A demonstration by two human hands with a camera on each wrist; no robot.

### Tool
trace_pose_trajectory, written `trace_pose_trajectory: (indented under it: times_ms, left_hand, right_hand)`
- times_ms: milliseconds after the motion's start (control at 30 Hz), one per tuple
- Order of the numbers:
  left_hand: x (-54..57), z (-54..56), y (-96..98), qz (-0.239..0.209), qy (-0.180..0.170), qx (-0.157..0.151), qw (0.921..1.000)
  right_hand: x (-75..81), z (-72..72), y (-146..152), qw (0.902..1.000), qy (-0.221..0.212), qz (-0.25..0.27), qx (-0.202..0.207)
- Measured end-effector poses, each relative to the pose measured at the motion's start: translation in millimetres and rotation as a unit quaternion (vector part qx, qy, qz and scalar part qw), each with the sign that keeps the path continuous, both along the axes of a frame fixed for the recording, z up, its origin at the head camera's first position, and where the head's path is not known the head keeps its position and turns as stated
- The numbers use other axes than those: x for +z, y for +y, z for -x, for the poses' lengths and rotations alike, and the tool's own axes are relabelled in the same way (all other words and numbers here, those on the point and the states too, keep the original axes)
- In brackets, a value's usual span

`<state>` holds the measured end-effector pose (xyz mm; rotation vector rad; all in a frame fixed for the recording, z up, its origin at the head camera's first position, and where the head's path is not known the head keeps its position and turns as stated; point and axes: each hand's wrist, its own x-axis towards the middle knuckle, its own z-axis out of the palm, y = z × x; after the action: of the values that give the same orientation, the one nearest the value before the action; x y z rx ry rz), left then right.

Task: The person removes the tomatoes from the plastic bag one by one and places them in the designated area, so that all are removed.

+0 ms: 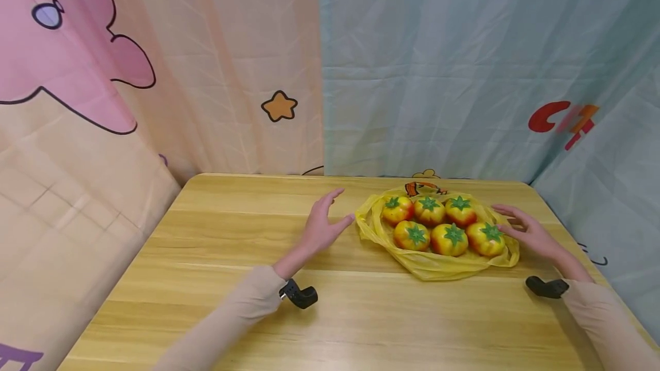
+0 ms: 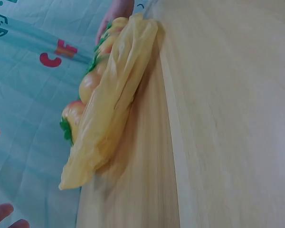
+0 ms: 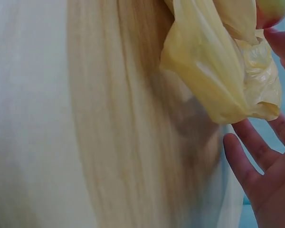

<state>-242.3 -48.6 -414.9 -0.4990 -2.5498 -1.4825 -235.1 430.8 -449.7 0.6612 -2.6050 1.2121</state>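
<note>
On the table, several yellow-and-red fruits with green leafy tops, tomato-like, sit in two rows on a spread yellow plastic bag. My left hand hovers just left of the bag, thumb and fingers spread apart and holding nothing. At the bag's right side is my right hand, with its thumb by the front right fruit; whether it touches the fruit I cannot tell. The right wrist view shows the fingers of that hand loosely extended beside the crumpled bag edge.
The wooden table carries the bag on its right half, close to the back edge. Behind it hangs a printed curtain, pink and beige on the left, blue-green on the right. Black wrist devices sit at both sleeves.
</note>
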Motion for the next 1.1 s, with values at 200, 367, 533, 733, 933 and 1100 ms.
trace_pose_trajectory:
  times_ms: [200,367,533,733,933,1100]
  left_hand:
    - [-1.2,-4.2,22.8,-0.024,-0.010,-0.027,0.9993]
    - [-1.7,-7.8,37.1,-0.046,-0.011,-0.047,0.9978]
    - [-3.7,-9.5,49.9,-0.053,-0.022,-0.058,0.9967]
    - [-2.7,-13.1,62.1,-0.061,-0.033,-0.069,0.9952]
    - [-4.2,-14.9,71.3,-0.066,-0.031,-0.079,0.9943]
    - [-8.0,-13.6,79.1,-0.064,-0.027,-0.086,0.9939]
  right_hand:
    - [-2.5,3.6,3,0.9998,-0.019,-0.001,0.005]
    - [-2.8,8.3,4,0.9989,-0.043,0.007,0.019]
    - [-0.5,11.2,4,0.9976,-0.068,0.001,0.008]
    - [1.6,12.2,2,0.9957,-0.088,-0.004,-0.029]
    - [3.0,12.2,2,0.9931,-0.108,0.001,-0.045]
    - [3.4,12.3,3,0.9921,-0.114,0.001,-0.053]
